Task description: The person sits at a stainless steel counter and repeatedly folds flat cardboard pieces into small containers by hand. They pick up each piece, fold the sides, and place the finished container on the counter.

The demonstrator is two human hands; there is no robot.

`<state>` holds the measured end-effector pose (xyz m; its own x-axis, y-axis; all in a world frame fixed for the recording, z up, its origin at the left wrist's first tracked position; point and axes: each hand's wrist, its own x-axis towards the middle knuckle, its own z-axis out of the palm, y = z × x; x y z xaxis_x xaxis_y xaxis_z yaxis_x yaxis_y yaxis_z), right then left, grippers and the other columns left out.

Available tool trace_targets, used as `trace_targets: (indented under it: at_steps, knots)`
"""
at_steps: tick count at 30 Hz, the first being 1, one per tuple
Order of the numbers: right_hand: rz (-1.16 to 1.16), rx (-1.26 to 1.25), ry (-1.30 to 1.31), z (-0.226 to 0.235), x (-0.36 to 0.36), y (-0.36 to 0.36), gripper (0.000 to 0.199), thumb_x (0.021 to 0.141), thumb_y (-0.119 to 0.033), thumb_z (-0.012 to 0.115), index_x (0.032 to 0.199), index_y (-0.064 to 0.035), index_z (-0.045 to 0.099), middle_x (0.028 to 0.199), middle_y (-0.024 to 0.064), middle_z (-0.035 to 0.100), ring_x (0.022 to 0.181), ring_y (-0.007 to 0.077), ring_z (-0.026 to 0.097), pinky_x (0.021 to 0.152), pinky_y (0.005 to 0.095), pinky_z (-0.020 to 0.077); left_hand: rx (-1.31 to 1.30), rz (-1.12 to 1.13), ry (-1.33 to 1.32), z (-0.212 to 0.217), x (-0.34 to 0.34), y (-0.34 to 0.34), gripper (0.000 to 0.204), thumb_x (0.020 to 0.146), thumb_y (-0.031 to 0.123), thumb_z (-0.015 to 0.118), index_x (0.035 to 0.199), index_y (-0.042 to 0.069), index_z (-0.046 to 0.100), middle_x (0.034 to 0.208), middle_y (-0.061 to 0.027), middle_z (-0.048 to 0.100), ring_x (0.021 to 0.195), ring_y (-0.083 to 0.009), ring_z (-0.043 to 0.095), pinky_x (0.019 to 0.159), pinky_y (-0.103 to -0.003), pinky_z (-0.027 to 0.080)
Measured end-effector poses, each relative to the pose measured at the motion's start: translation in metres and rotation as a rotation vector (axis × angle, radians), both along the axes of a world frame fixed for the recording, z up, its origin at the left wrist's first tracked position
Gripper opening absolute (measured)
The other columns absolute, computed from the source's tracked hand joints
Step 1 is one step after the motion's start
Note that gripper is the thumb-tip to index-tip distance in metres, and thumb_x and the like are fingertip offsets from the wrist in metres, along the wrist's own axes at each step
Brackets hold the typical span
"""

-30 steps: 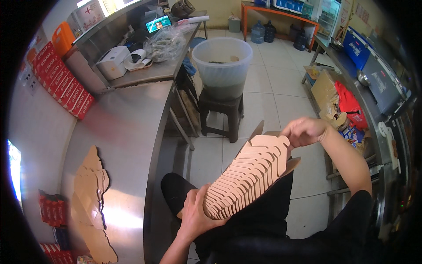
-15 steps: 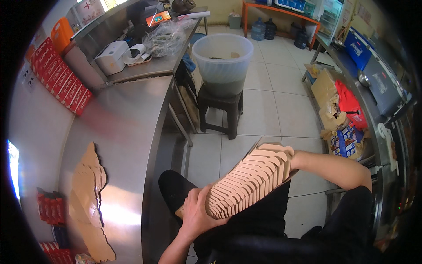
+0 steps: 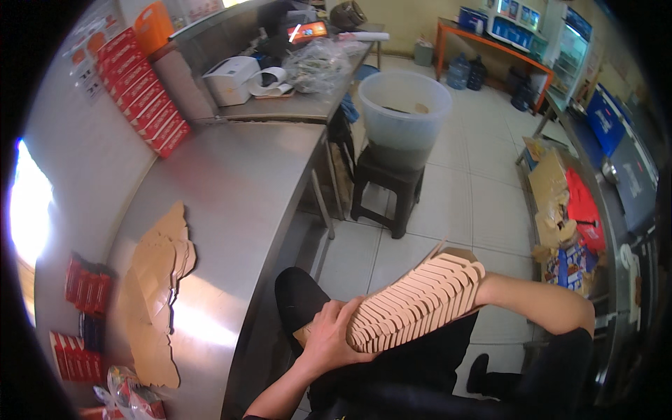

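A long stack of nested brown cardboard boxes (image 3: 416, 302) lies slantwise over my lap, its folded edges packed closely in a row. My left hand (image 3: 339, 339) is wrapped around the near left end, thumb along the lower side. At the far right end my right hand (image 3: 486, 290) reaches behind the stack; only the wrist area shows and the fingers are hidden. Several flat brown cardboard pieces (image 3: 154, 287) lie overlapping on the steel table (image 3: 231, 189) to my left.
A translucent bucket (image 3: 406, 112) stands on a dark stool (image 3: 388, 189) ahead. Red boxes (image 3: 143, 91) are piled against the left wall. A white printer (image 3: 231, 78) and plastic bags (image 3: 318, 66) occupy the far counter. Packages and a red bag (image 3: 582, 203) sit under the right-hand counter.
The view has turned left, so the surroundings appear farther right. Both hands stay at the ends of the cardboard stack, which looks slightly less steeply slanted.
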<state>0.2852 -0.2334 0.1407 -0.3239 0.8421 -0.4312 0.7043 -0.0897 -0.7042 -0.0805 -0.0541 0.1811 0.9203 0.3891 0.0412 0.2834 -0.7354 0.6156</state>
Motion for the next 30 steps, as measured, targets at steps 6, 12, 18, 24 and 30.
trace_targets:
  at_steps: [6, 12, 18, 24, 30]
  knots:
    - [0.140, 0.069, -0.094, 0.009, 0.016, 0.012, 0.048, 0.091, -0.031, 0.078, 0.131, -0.0062, 0.068, 0.130, 0.0144, 0.071, 0.111, 0.0277, 0.068, 0.098, 0.0387, 0.0551, -0.031, 0.025, -0.034, 0.009, -0.002, -0.001, 0.106, 0.063, 0.048, 0.094, 0.152, 0.017, 0.046, 0.118, -0.0156, 0.055, 0.113, -0.0352, 0.058, 0.100, -0.048, 0.047]
    - [0.104, 0.192, 0.300, 0.075, -0.003, 0.037, 0.045, 0.090, -0.028, 0.080, 0.127, -0.0039, 0.068, 0.124, 0.0173, 0.072, 0.115, 0.0262, 0.066, 0.101, 0.0377, 0.0531, -0.025, -0.011, -0.010, 0.007, -0.003, -0.001, 0.109, 0.060, 0.047, 0.096, 0.151, 0.013, 0.046, 0.117, -0.0163, 0.054, 0.113, -0.0361, 0.058, 0.100, -0.048, 0.048]
    - [-0.198, 0.373, 0.245, 0.146, -0.039, 0.021, 0.042, 0.096, -0.020, 0.074, 0.131, -0.0016, 0.061, 0.117, 0.0127, 0.073, 0.112, 0.0250, 0.066, 0.099, 0.0360, 0.0535, -0.103, -0.025, -0.121, 0.005, 0.004, 0.003, 0.109, 0.060, 0.047, 0.096, 0.150, 0.010, 0.048, 0.120, -0.0173, 0.055, 0.115, -0.0366, 0.059, 0.101, -0.048, 0.048]
    - [-0.977, 0.835, 0.822, 0.131, -0.011, 0.009, 0.013, 0.100, -0.016, 0.067, 0.107, -0.0077, 0.060, 0.098, 0.0050, 0.068, 0.092, 0.0182, 0.068, 0.081, 0.0358, 0.0568, -0.128, 0.247, -0.394, 0.028, -0.003, 0.039, 0.117, 0.052, 0.036, 0.103, 0.146, -0.003, 0.046, 0.128, -0.0173, 0.056, 0.124, -0.0310, 0.057, 0.109, -0.042, 0.045]
    - [-1.141, 0.317, 0.838, -0.049, -0.060, 0.013, 0.022, 0.099, -0.020, 0.074, 0.112, -0.0070, 0.062, 0.095, 0.0063, 0.066, 0.085, 0.0199, 0.071, 0.076, 0.0357, 0.0596, -0.267, 0.431, -1.010, 0.058, 0.022, 0.090, 0.115, 0.063, 0.025, 0.096, 0.154, -0.001, 0.032, 0.141, -0.0143, 0.052, 0.134, -0.0276, 0.052, 0.114, -0.042, 0.042]
